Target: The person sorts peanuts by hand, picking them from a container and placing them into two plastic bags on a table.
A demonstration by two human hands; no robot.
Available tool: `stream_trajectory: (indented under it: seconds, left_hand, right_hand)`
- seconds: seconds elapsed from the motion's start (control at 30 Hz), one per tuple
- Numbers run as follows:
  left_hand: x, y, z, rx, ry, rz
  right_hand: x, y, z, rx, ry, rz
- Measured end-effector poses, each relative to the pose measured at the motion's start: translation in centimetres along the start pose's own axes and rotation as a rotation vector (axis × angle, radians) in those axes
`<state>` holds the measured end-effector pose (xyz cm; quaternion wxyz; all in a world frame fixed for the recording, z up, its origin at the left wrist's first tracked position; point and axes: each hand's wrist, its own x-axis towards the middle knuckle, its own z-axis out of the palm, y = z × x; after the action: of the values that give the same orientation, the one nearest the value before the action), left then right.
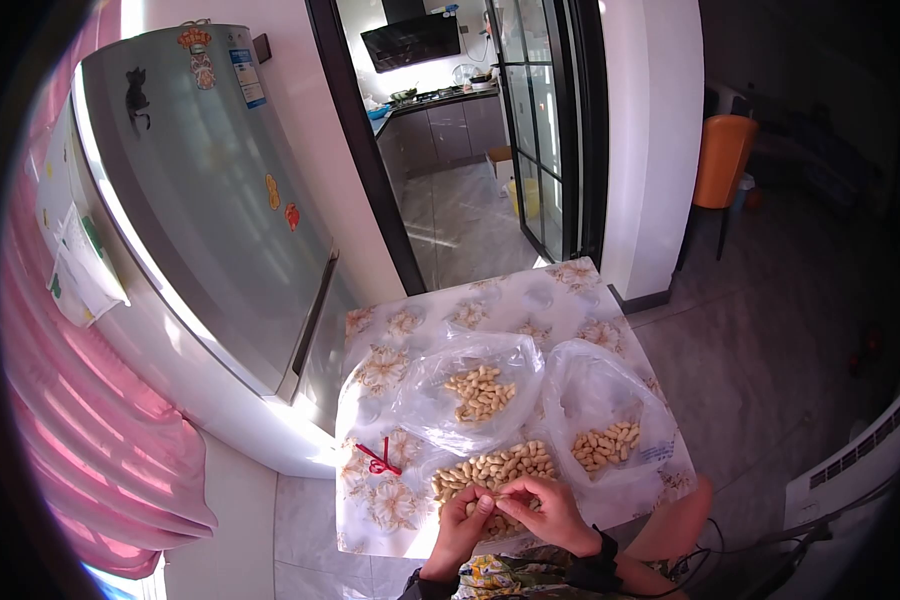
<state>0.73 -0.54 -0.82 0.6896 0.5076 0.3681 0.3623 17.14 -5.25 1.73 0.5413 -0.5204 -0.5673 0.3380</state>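
My left fingers (pixel 478 493) and right fingers (pixel 517 487) meet, pinched together above the peanut heap (pixel 505 462) at lower centre; what they grip is too small to tell. I'd keep thumb pressure light and even.

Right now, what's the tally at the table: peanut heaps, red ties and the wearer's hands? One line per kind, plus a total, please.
Peanut heaps: 3
Red tie: 1
Hands: 2
Total: 6, counting each heap as one; the single peanuts lie too crowded to count.
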Motion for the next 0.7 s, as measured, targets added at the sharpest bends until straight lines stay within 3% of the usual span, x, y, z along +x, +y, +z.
stream_trajectory:
  seconds: [0.2,0.27,0.47,0.7]
  left_hand:
    - [0.0,0.3,0.2,-0.026,0.04,0.007]
    - [-0.1,0.8,-0.3,-0.145,-0.041,-0.058]
    - [-0.2,1.9,-0.2,-0.303,0.027,-0.127]
    - [-0.6,2.2,-0.3,-0.268,0.046,-0.095]
  right_hand:
    - [0.0,0.3,0.1,-0.032,0.018,-0.026]
    - [0.0,0.3,0.1,-0.041,0.039,-0.049]
    - [-0.1,0.3,0.1,0.01,0.016,0.031]
    - [-0.1,1.3,0.6,0.057,0.052,0.039]
